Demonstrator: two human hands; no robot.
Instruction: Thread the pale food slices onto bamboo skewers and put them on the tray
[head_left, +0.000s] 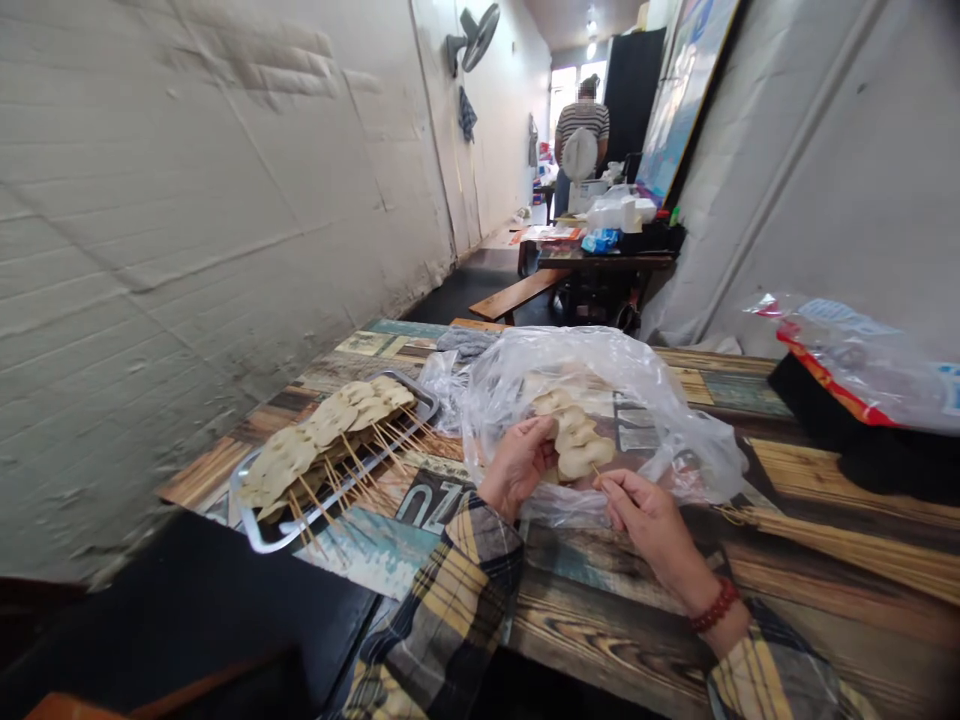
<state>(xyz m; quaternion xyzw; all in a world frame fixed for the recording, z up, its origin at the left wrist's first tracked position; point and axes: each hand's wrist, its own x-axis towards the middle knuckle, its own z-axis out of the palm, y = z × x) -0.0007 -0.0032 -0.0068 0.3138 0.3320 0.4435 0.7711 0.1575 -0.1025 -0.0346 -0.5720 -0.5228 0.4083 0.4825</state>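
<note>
A flat, tan, wavy-edged food piece (583, 448) is held over the mouth of a clear plastic bag (679, 440). My left hand (519, 460) is closed on its left edge, thumb and fingers pinching it. From the lower right, my right hand (646, 522) pinches a thin wooden skewer (596, 468) whose far end meets the food piece. To the left, a metal tray (259, 537) bears a stack of similar skewered pieces (326, 430), their sticks pointing towards me over the tray's edge.
A bundle of bare skewers (847, 548) lies on the patterned wooden table (600, 620) at right. Behind it stands a black container (817, 400) with plastic packaging on top. Farther back are a bench (521, 293), a cluttered second table (607, 262) and a person (581, 130).
</note>
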